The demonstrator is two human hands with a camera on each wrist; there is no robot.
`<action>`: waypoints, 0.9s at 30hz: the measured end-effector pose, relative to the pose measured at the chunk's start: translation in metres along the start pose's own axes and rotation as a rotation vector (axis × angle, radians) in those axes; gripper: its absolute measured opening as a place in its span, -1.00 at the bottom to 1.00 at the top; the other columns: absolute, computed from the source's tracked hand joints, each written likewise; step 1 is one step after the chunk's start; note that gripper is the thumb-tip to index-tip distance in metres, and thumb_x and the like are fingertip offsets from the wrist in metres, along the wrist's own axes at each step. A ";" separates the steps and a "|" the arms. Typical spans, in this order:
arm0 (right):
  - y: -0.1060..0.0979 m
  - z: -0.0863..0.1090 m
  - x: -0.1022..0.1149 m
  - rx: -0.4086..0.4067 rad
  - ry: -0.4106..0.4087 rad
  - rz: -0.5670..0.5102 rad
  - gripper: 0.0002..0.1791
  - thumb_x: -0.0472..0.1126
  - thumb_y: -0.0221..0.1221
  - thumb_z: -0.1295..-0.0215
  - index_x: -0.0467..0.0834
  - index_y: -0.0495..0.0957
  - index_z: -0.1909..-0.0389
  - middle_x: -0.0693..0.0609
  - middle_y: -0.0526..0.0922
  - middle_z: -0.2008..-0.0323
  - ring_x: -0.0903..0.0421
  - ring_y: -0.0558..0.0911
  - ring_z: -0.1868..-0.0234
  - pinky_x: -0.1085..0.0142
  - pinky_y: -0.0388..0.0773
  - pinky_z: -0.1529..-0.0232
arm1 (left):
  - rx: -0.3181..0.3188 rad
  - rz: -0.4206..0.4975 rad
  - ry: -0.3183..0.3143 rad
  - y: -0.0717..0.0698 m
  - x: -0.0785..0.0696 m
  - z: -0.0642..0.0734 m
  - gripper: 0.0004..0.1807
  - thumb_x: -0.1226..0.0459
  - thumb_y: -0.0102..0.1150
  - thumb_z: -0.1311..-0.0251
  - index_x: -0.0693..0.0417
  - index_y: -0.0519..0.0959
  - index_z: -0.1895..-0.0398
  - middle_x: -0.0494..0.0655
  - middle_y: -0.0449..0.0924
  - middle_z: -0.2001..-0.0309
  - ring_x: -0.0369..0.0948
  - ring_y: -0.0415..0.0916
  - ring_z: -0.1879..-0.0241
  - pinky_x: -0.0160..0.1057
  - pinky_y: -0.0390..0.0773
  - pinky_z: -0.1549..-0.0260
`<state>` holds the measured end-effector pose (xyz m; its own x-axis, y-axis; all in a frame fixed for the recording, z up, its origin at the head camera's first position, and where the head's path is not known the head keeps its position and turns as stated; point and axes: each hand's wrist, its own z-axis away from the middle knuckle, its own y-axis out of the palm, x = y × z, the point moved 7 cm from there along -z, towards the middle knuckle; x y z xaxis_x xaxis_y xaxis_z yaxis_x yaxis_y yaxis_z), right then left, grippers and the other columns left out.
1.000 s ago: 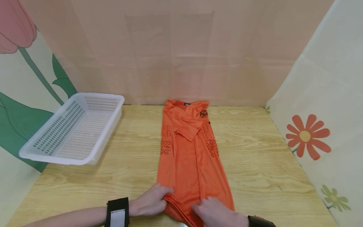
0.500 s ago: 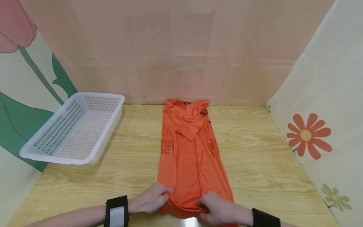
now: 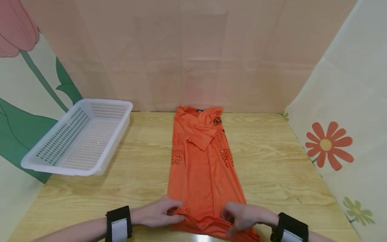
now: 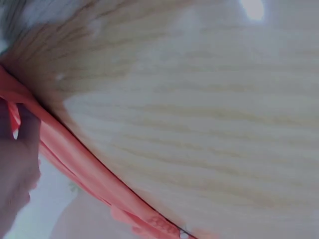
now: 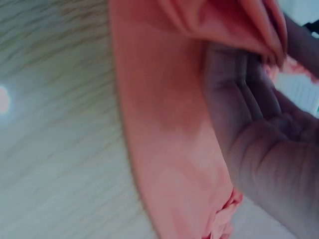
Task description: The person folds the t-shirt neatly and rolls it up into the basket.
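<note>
An orange short-sleeved shirt (image 3: pixel 199 178) lies lengthwise on the table, its sides folded inward and its collar at the far end. One sleeve lies across its upper middle. At the near hem, my left hand (image 3: pixel 157 211) holds the left corner between thumb and fingers; in the left wrist view this hand (image 4: pixel 17 169) shows only at the edge, against the cloth. My right hand (image 3: pixel 243 215) grips the hem's right part with bent fingers. In the right wrist view, a bunched fold of the shirt (image 5: pixel 224 20) covers the fingertips of the right hand (image 5: pixel 269 139). An upper layer is raised above a lower one.
A white perforated plastic basket (image 3: pixel 113 148) stands at the left on the wood-grain table (image 3: pixel 272 161). A pinkish-brown backdrop (image 3: pixel 193 60) rises behind the table. Flower-printed sheets (image 3: pixel 347 101) flank both sides. Black bands with pale patches circle both wrists.
My right hand has shifted right along the hem, and my left thumb and fingers have spread apart. The shirt's upper hem layer is bunched up, with the lower layer flat toward the near edge.
</note>
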<state>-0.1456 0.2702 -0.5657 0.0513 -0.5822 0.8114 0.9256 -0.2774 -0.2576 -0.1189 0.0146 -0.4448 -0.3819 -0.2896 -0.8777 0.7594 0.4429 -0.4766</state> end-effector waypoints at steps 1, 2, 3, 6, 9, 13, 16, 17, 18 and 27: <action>0.000 0.005 0.007 0.029 0.003 -0.008 -0.68 0.12 0.44 -0.10 0.14 0.52 0.27 0.31 0.47 0.43 0.38 0.42 0.45 0.44 0.36 0.44 | 0.021 0.021 0.004 0.001 0.000 0.001 -0.78 0.17 0.07 -0.45 0.01 0.39 0.38 -0.43 0.19 0.56 -0.61 0.13 0.55 -0.58 0.20 0.49; 0.001 0.010 0.019 0.050 -0.007 -0.025 -0.71 0.06 0.43 -0.14 0.09 0.50 0.34 0.31 0.41 0.49 0.37 0.36 0.51 0.44 0.30 0.49 | 0.042 0.033 0.006 0.001 0.000 0.002 -0.84 0.21 0.12 -0.42 0.02 0.41 0.33 -0.41 0.20 0.57 -0.61 0.12 0.55 -0.58 0.21 0.49; 0.002 0.016 0.033 0.077 -0.019 -0.043 -0.72 0.00 0.41 -0.17 0.03 0.47 0.42 0.30 0.34 0.56 0.36 0.28 0.56 0.44 0.22 0.54 | 0.064 0.051 -0.001 0.002 0.001 0.003 -0.90 0.25 0.15 -0.38 0.03 0.45 0.27 -0.40 0.22 0.58 -0.61 0.13 0.56 -0.58 0.21 0.48; 0.004 0.033 0.079 0.127 -0.026 -0.059 -0.67 -0.23 0.31 -0.19 -0.13 0.33 0.57 0.25 0.15 0.64 0.33 0.10 0.62 0.42 0.04 0.56 | 0.116 0.065 -0.049 0.004 0.004 0.006 -0.76 0.33 0.20 -0.27 0.06 0.54 0.01 -0.44 0.37 0.50 -0.62 0.19 0.53 -0.60 0.27 0.46; 0.003 0.045 0.099 0.114 0.037 -0.027 -0.73 -0.37 0.24 -0.06 -0.17 0.31 0.60 0.24 0.15 0.65 0.31 0.10 0.63 0.42 0.01 0.55 | 0.149 -0.013 -0.065 0.005 0.004 0.008 -0.86 0.33 0.17 -0.23 0.07 0.61 0.15 -0.46 0.31 0.50 -0.60 0.14 0.54 -0.59 0.23 0.49; -0.001 0.039 0.047 0.101 0.062 0.069 -0.75 -0.23 0.27 -0.05 0.06 0.36 0.54 0.32 0.24 0.59 0.36 0.20 0.61 0.43 0.10 0.58 | 0.161 -0.073 -0.047 0.005 -0.001 0.008 -0.82 0.34 0.09 -0.24 0.09 0.43 0.54 -0.43 0.15 0.59 -0.58 0.05 0.60 -0.57 0.13 0.55; -0.006 0.036 0.024 0.083 0.042 0.096 -0.76 -0.16 0.27 -0.09 0.10 0.36 0.55 0.34 0.24 0.60 0.37 0.20 0.62 0.42 0.11 0.59 | 0.137 -0.087 -0.047 0.005 -0.004 0.007 -0.74 0.36 0.04 -0.26 0.07 0.34 0.61 -0.44 0.10 0.63 -0.57 -0.01 0.63 -0.56 0.09 0.57; -0.008 0.039 0.029 0.076 0.036 0.089 -0.76 -0.15 0.25 -0.10 0.10 0.35 0.56 0.34 0.23 0.61 0.38 0.18 0.63 0.43 0.09 0.59 | 0.121 -0.101 -0.044 0.005 -0.006 0.007 -0.73 0.38 0.03 -0.25 0.07 0.32 0.62 -0.44 0.08 0.63 -0.57 -0.02 0.63 -0.56 0.08 0.57; -0.010 0.043 0.036 0.062 0.039 0.087 -0.75 -0.17 0.24 -0.10 0.11 0.34 0.57 0.34 0.23 0.62 0.38 0.18 0.63 0.44 0.09 0.59 | 0.106 -0.113 -0.046 0.005 -0.006 0.006 -0.73 0.39 0.03 -0.24 0.06 0.33 0.62 -0.44 0.09 0.62 -0.57 0.00 0.63 -0.57 0.10 0.57; -0.011 0.050 0.050 -0.009 0.026 -0.019 -0.80 -0.37 0.16 -0.12 -0.02 0.39 0.53 0.27 0.32 0.57 0.35 0.26 0.59 0.46 0.16 0.53 | 0.029 -0.182 -0.028 0.009 -0.009 0.001 -0.81 0.42 -0.04 -0.31 0.01 0.50 0.42 -0.43 0.20 0.53 -0.57 0.17 0.52 -0.61 0.28 0.45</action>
<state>-0.1347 0.2819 -0.4958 0.0239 -0.5962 0.8025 0.9229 -0.2954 -0.2469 -0.1079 0.0206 -0.4411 -0.4997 -0.3867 -0.7751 0.6942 0.3563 -0.6253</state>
